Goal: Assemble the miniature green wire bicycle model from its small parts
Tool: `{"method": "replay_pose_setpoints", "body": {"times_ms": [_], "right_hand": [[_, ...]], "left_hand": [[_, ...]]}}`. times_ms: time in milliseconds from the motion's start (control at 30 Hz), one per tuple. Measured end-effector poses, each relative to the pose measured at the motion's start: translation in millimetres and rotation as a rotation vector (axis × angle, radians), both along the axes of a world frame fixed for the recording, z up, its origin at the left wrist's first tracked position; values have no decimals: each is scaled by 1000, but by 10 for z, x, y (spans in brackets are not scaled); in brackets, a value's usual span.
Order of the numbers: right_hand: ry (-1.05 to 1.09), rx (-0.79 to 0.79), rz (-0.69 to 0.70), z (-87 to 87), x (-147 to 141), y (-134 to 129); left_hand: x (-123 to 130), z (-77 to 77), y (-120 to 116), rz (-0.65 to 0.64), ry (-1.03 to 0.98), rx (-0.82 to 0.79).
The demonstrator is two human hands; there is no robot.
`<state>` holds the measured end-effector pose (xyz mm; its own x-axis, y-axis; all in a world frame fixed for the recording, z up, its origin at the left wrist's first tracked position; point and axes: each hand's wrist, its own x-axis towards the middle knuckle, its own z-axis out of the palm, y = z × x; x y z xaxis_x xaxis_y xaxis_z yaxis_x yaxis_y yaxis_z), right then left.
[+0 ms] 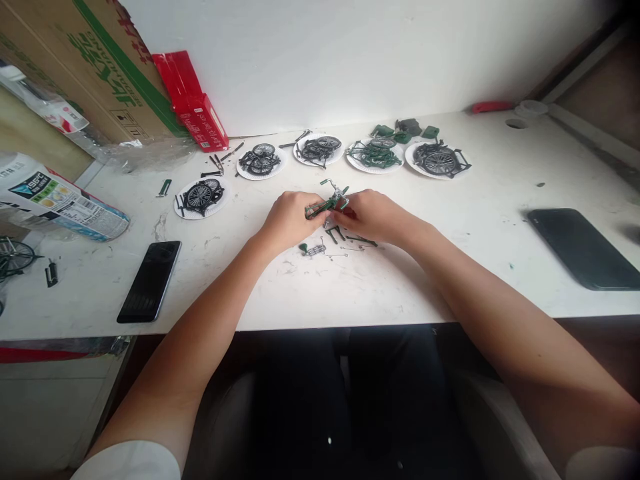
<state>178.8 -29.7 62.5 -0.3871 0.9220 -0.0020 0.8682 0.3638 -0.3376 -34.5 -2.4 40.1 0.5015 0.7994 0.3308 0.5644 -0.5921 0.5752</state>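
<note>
A small green model bicycle frame (320, 208) with handlebars is held up just above the white table. My left hand (294, 217) is closed on its left side, with thumb and fingers pinched. From the right, my right hand (373, 212) closes on it near the handlebar end; the fingertips are partly hidden. Below the hands lie loose pieces: green forked parts (336, 235), a thin dark green bar (363, 241), a small green saddle-like piece (303, 247), a silvery rack-like part (316, 251) and several tiny pins.
Paper plates of model bicycle parts line the back: black wheels (199, 195), green frames (375, 155), more wheels (440, 160). A phone (150, 281) lies left, a dark flat tablet-like object (583, 248) right. A white bottle (60, 197), red box (203, 120) and carton (95, 67) stand left.
</note>
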Motion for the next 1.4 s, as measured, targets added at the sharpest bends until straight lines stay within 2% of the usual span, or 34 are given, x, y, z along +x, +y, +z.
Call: {"method": "replay_pose_setpoints", "body": {"times_ms": [500,1400], "right_hand": [[17,8,8,-38,18,19],[-1,-12,4,7,5,-9]], "left_hand": [[4,10,-12,-2,-2,-6],[1,21,-20,-5,14,0]]}}
